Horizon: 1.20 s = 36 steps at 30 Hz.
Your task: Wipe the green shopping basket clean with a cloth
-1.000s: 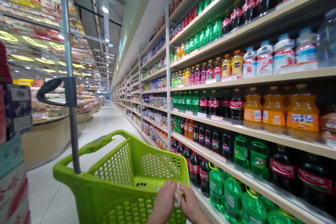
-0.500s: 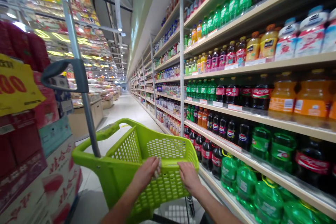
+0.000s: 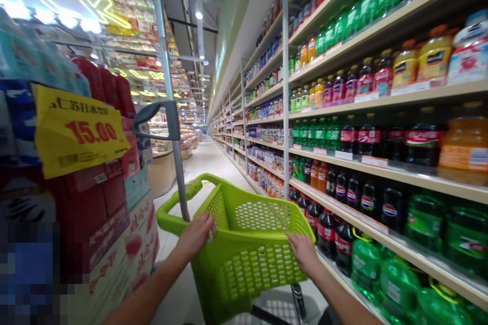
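A bright green plastic shopping cart with a perforated basket stands in front of me. My left hand is closed on the near rim, by the base of the metal pole. A small pale bit shows at its fingertips, too unclear to name. Farther right, my right hand has its fingers hooked over the rim near the basket's corner. The visible part of the basket holds no goods. A grey loop handle is fixed to the pole, above the cart's green push handle.
Shelves of bottled drinks run along the right, close to the cart. On the left stand stacked drink cartons with a yellow price sign. A pale floor aisle stretches ahead, with display counters on its left.
My left hand has slid left along the rim to near the pole. My right hand stays at the corner. The view has turned left, bringing more of the price sign in.
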Each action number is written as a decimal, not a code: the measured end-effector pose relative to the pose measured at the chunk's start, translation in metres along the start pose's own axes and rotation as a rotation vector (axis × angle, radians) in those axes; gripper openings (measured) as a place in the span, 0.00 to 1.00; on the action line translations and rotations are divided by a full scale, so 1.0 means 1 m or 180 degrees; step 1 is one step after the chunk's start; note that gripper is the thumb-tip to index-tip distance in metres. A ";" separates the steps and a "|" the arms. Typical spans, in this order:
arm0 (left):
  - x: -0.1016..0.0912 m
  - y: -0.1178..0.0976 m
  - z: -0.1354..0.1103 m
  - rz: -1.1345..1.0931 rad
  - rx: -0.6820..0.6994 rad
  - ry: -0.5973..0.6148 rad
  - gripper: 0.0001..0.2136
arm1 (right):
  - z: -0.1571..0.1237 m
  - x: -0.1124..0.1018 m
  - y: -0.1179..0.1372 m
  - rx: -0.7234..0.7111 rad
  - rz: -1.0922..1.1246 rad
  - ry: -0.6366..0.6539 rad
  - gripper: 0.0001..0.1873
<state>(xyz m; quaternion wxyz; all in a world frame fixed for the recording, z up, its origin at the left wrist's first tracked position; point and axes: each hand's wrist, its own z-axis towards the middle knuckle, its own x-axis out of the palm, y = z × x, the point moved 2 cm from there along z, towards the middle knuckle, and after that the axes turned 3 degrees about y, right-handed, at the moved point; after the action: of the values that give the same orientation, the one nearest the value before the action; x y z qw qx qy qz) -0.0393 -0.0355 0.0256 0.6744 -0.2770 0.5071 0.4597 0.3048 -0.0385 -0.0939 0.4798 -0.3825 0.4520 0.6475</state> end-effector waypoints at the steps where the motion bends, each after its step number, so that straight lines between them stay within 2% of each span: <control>1: 0.010 -0.017 0.004 -0.0066 -0.0043 -0.0006 0.13 | -0.001 0.000 0.002 0.0070 0.0020 -0.0025 0.18; 3: 0.035 -0.053 0.014 -0.0307 0.0050 0.0025 0.14 | -0.001 -0.001 0.005 0.0156 0.0076 -0.0091 0.18; 5: 0.059 -0.079 0.024 -0.0599 0.0172 0.0018 0.16 | -0.001 -0.001 0.007 0.0183 0.0137 -0.0184 0.18; 6: 0.067 -0.085 0.028 -0.0722 0.0221 -0.0030 0.16 | 0.000 -0.002 0.007 0.0182 0.0163 -0.0227 0.18; 8: 0.076 -0.078 0.032 -0.0889 0.0293 -0.0131 0.17 | 0.002 -0.003 0.005 0.0162 0.0212 -0.0263 0.17; 10: 0.070 -0.053 0.033 -0.0942 0.0350 -0.0163 0.17 | 0.003 -0.004 0.003 0.0136 0.0274 -0.0257 0.17; 13: 0.043 -0.010 0.029 -0.0777 0.0032 -0.0218 0.17 | 0.003 -0.005 0.000 0.0123 0.0370 -0.0254 0.17; 15: 0.029 -0.001 0.027 -0.0651 -0.0210 -0.0232 0.16 | 0.002 -0.004 -0.001 0.0141 0.0398 -0.0273 0.18; 16: 0.027 -0.006 0.028 -0.0616 -0.0288 -0.0224 0.16 | 0.003 -0.003 -0.001 0.0166 0.0403 -0.0278 0.18; 18: 0.034 -0.030 0.033 -0.0614 -0.0293 -0.0117 0.16 | 0.003 -0.002 -0.001 0.0225 0.0419 -0.0285 0.19; 22: 0.069 -0.095 0.045 -0.0766 0.0075 0.0125 0.17 | 0.005 -0.003 -0.001 0.0300 0.0456 -0.0221 0.19; 25: 0.080 -0.117 0.045 -0.0784 0.0190 0.0098 0.20 | 0.004 -0.006 -0.001 0.0328 0.0436 -0.0181 0.19; 27: 0.079 -0.120 0.044 -0.0731 0.0185 0.0099 0.22 | 0.002 -0.009 0.000 0.0369 0.0456 -0.0192 0.19; 30: 0.071 -0.118 0.044 -0.0670 0.0117 0.0106 0.17 | 0.000 -0.011 0.003 0.0341 0.0528 -0.0192 0.18; 32: 0.064 -0.111 0.044 -0.0607 0.0133 0.0176 0.18 | -0.001 -0.012 0.003 0.0260 0.0540 -0.0150 0.18; 34: 0.053 -0.095 0.041 -0.0511 0.0159 0.0289 0.21 | -0.002 -0.011 0.003 0.0195 0.0515 -0.0125 0.18; 36: 0.040 -0.069 0.034 -0.0403 0.0112 0.0342 0.23 | -0.002 -0.012 0.002 0.0153 0.0490 -0.0132 0.18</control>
<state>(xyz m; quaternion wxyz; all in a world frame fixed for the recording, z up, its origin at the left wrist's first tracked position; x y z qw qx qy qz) 0.0401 -0.0227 -0.0065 0.6787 -0.3208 0.5320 0.3916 0.3060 -0.0443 -0.0835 0.4469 -0.3215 0.4854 0.6792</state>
